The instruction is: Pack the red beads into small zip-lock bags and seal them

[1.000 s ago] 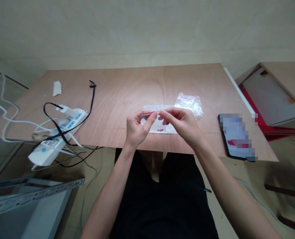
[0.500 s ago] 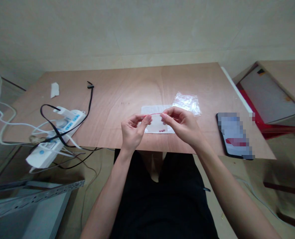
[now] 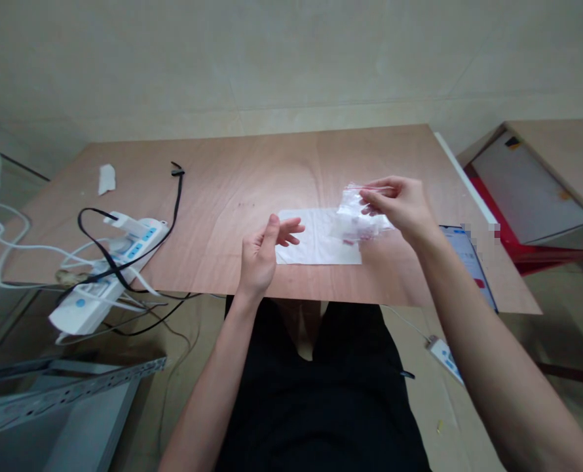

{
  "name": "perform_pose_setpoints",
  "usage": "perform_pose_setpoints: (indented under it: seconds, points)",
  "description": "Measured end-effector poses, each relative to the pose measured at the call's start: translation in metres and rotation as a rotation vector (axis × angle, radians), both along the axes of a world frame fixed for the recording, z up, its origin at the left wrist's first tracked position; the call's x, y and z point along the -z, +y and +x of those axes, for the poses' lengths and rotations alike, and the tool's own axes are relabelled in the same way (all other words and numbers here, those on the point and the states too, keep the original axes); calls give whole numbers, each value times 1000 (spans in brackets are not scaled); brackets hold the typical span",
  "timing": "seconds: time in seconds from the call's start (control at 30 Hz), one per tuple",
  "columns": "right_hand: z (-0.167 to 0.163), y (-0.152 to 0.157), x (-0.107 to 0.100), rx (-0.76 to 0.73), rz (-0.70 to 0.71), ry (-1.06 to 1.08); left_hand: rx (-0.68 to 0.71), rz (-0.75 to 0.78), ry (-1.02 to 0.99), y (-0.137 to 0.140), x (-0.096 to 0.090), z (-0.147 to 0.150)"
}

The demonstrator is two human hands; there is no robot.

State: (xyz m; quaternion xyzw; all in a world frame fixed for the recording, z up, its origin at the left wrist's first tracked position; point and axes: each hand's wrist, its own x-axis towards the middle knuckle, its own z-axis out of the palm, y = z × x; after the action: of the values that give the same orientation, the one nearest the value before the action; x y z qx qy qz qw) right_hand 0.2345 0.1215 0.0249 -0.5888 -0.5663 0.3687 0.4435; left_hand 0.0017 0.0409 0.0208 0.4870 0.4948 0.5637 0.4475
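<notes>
My right hand [image 3: 403,204] pinches the top of a clear zip-lock bag [image 3: 346,227] with a red seal line. Small dark reddish pieces show near its lower edge; their kind is too blurred to tell. The bag hangs over the right part of a white sheet [image 3: 301,248], cloth or paper. Behind it lie other clear plastic bags [image 3: 349,195], partly covered by the hand and the held bag. At the sheet's left edge, my left hand [image 3: 262,257] is open, fingers apart, holding nothing.
A phone [image 3: 471,259] lies at the table's right, partly behind my right forearm. On the left is a white power strip [image 3: 88,305] with tangled cables and a black strap [image 3: 178,196]. A white scrap [image 3: 107,179] lies at the back left. Another power strip [image 3: 445,357] is below the table.
My left hand has let go of the zip-lock bag and opened. My right hand has carried the bag rightward and slightly away from me, uncovering more of the white sheet and partly covering the phone.
</notes>
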Motion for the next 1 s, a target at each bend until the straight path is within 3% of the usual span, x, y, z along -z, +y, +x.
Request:
perform_pose_setpoints:
  seconds: [0.07, 0.17, 0.3, 0.4, 0.6, 0.73, 0.83, 1.0]
  points:
    - [10, 22, 15, 32, -10, -301, 7, 4, -4, 1, 1, -2]
    - [17, 38, 31, 21, 82, -709, 35, 13, 5, 1, 1, -4]
    - [19, 35, 32, -48, 178, -907, 5, 28, 19, 1, -1, -8]
    - [17, 28, 26, -26, 215, -953, -29, 33, 7, 2, -1, -10]
    - [16, 27, 26, -131, 122, -977, -24, 41, 5, 3, 1, -11]
    - [17, 28, 26, -156, 145, -975, -21, 61, -8, 3, 0, -14]
    - [21, 21, 16, -173, 190, -926, -44, 64, -4, 1, -3, -17]
    - [34, 8, -11, -158, 98, -703, -59, 59, -22, 1, -4, -21]
